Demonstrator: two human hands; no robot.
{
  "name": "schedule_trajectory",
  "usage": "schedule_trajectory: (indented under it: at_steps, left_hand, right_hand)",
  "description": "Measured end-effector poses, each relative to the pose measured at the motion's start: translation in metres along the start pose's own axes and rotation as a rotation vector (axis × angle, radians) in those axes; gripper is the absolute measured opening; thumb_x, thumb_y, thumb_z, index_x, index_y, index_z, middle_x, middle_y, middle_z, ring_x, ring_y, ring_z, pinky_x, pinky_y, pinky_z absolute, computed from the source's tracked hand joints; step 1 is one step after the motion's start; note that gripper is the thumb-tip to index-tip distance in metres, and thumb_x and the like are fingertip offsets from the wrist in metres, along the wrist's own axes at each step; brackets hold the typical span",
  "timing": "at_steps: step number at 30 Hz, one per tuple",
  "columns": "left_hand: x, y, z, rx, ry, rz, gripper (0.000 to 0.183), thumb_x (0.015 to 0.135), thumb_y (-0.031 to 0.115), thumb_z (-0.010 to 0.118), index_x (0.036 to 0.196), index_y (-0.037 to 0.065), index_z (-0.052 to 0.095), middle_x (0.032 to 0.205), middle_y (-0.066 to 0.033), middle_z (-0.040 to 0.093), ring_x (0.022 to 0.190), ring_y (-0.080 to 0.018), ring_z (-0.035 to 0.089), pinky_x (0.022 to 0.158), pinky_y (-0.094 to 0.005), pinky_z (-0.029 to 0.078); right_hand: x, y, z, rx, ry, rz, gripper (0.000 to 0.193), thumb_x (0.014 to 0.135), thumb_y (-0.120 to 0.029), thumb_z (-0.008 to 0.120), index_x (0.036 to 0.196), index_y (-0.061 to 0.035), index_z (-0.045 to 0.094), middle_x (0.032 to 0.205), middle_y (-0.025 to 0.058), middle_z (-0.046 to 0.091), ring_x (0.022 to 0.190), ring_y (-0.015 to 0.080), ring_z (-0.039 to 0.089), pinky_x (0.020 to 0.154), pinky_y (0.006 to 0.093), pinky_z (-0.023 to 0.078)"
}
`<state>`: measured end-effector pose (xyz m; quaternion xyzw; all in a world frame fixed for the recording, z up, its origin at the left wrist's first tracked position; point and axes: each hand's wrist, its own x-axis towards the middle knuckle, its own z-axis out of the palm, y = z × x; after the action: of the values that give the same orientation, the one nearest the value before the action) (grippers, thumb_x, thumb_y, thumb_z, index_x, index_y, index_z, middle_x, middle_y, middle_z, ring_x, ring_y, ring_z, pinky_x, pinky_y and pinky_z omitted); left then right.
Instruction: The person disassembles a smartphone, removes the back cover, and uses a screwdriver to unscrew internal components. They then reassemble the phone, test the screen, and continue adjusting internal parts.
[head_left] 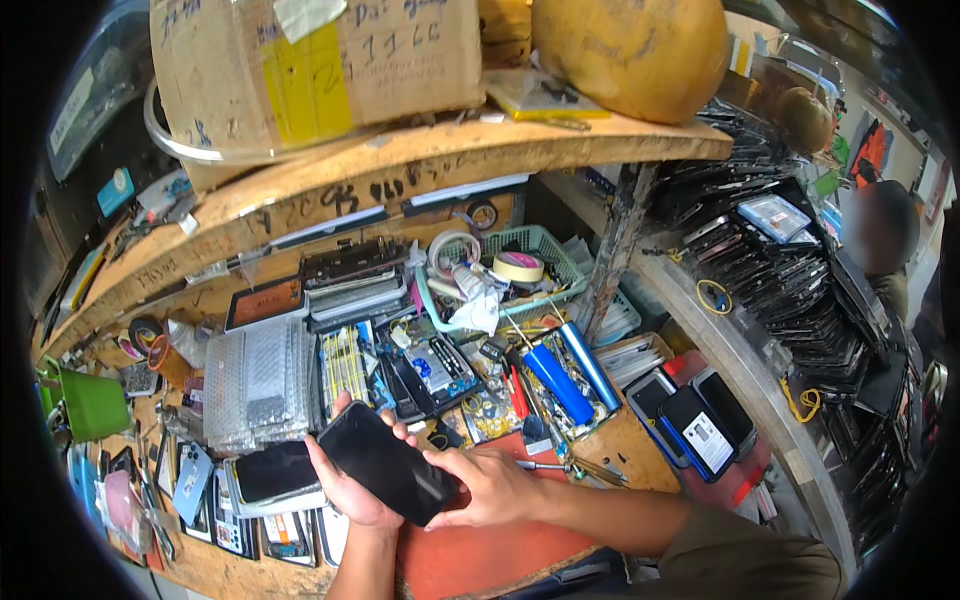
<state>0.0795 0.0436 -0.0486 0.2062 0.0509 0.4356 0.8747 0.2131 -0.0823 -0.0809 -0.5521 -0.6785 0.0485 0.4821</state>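
Observation:
A black smartphone with a dark screen is tilted above the red-orange work mat. Beneath it lies my left hand, its thumb along the left edge and fingertips curled over the far right edge. My right hand grips the phone's near right end, with a finger on the side edge and the thumb at the bottom corner. The phone hides some of the fingers. Just left of the hands rests another dark-screened phone on a stack of devices.
Bubble wrap, a green basket of tape rolls, red-handled pliers and a blue cylinder crowd the bench. Overhead, a wooden shelf carries a cardboard box. More phones lie right. A person is beyond stacked devices.

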Motion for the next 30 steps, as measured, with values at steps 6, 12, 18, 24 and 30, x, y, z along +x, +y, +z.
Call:
schedule_trajectory:
  at_steps: [6, 12, 18, 24, 30]
  left_hand:
    - [0.003, 0.001, -0.005, -0.071, 0.009, -0.083, 0.079, 0.107, 0.079, 0.03, 0.16, 0.022, 0.046, 0.117, -0.0216, 0.064, 0.101, -0.0354, 0.065, 0.092, -0.0539, 0.056]
    - [0.005, 0.001, -0.009, -0.178, -0.131, -0.123, 0.079, 0.108, 0.077, 0.027, 0.161, 0.021, 0.046, 0.122, -0.0212, 0.065, 0.107, -0.0361, 0.067, 0.098, -0.054, 0.058]
    - [0.009, 0.0, -0.01, -0.226, -0.147, -0.179, 0.082, 0.107, 0.08, 0.028, 0.161, 0.02, 0.045, 0.122, -0.021, 0.065, 0.107, -0.035, 0.067, 0.098, -0.0536, 0.057]
    - [0.012, -0.003, -0.016, -0.283, -0.226, -0.213, 0.086, 0.105, 0.081, 0.03, 0.164, 0.02, 0.042, 0.127, -0.0211, 0.067, 0.111, -0.0358, 0.069, 0.102, -0.0546, 0.057]
    - [0.013, -0.005, -0.022, -0.16, -0.241, -0.169, 0.086, 0.107, 0.08, 0.03, 0.166, 0.018, 0.038, 0.126, -0.0191, 0.066, 0.111, -0.0319, 0.07, 0.102, -0.0504, 0.059]
  right_hand:
    - [0.005, 0.0, -0.009, -0.01, -0.007, -0.006, 0.092, 0.071, -0.05, 0.101, 0.132, 0.0053, 0.062, 0.112, 0.0226, 0.075, 0.096, 0.0374, 0.079, 0.088, 0.0452, 0.064]
    - [0.006, -0.001, -0.008, -0.037, 0.005, -0.091, 0.095, 0.063, -0.046, 0.106, 0.127, 0.0082, 0.061, 0.108, 0.0229, 0.075, 0.092, 0.0379, 0.079, 0.084, 0.0449, 0.066]
    - [0.004, 0.001, -0.01, -0.119, 0.022, -0.148, 0.101, 0.061, -0.048, 0.107, 0.128, 0.0102, 0.06, 0.106, 0.0228, 0.074, 0.089, 0.038, 0.079, 0.082, 0.0453, 0.066]
    - [0.003, 0.006, -0.01, -0.155, 0.009, -0.175, 0.102, 0.059, -0.05, 0.108, 0.122, 0.0121, 0.058, 0.094, 0.0162, 0.072, 0.071, 0.0241, 0.074, 0.061, 0.0324, 0.06]
    - [-0.005, 0.011, -0.009, -0.081, -0.033, -0.113, 0.113, 0.056, -0.045, 0.111, 0.135, 0.0096, 0.051, 0.108, 0.0162, 0.074, 0.092, 0.0233, 0.078, 0.076, 0.0324, 0.064]
